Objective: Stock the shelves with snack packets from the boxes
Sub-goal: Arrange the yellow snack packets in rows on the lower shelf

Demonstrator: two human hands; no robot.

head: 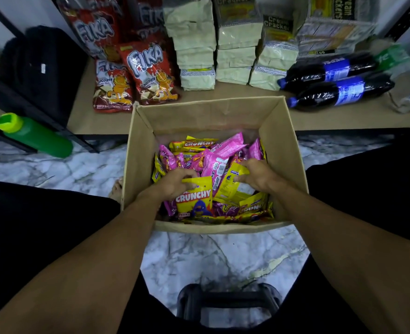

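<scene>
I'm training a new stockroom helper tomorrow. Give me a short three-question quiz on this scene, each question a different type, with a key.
1. True or false: the left hand holds a yellow Crunchy packet inside the cardboard box.
2. Multiple choice: what lies on the shelf just right of the cream cracker packs? A) dark cola bottles B) tins C) egg cartons
3. Fill in: the right hand has its grip on a ____ coloured packet.

Key: 1 true; 2 A, the dark cola bottles; 3 yellow.
</scene>
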